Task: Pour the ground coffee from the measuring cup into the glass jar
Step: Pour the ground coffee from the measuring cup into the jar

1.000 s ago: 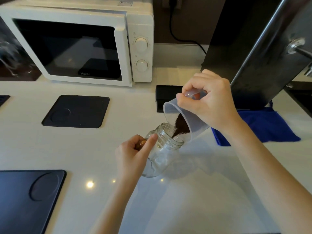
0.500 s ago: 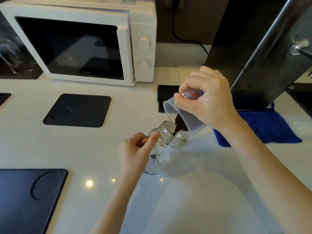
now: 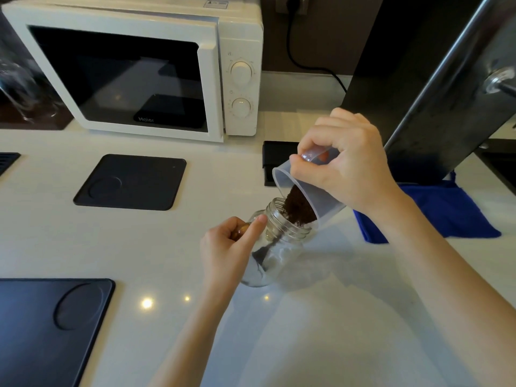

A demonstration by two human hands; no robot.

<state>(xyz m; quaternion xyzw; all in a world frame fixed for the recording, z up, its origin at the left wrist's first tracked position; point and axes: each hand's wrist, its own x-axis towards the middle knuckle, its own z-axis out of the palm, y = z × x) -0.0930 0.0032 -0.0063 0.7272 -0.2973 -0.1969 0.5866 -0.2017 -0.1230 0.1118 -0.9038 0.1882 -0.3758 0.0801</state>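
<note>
A clear glass jar [image 3: 279, 247] stands on the white counter, tilted toward the right, with a thin dark streak of coffee inside. My left hand [image 3: 229, 250] grips its left side, thumb against the threaded neck. My right hand [image 3: 346, 163] holds a translucent plastic measuring cup [image 3: 321, 199] by its handle, tipped steeply with its lip over the jar's mouth. Dark ground coffee [image 3: 297, 208] lies heaped along the cup's lower wall and reaches the jar's rim.
A white microwave [image 3: 139, 65] stands at the back left. A black square mat [image 3: 131, 181] lies before it and a larger black mat [image 3: 47, 331] at the front left. A blue cloth [image 3: 452, 210] lies right, below a dark machine [image 3: 435, 79].
The cup has tipped further and the coffee has slid down to the jar's mouth; a dark streak now shows inside the jar. Both hands keep their holds.
</note>
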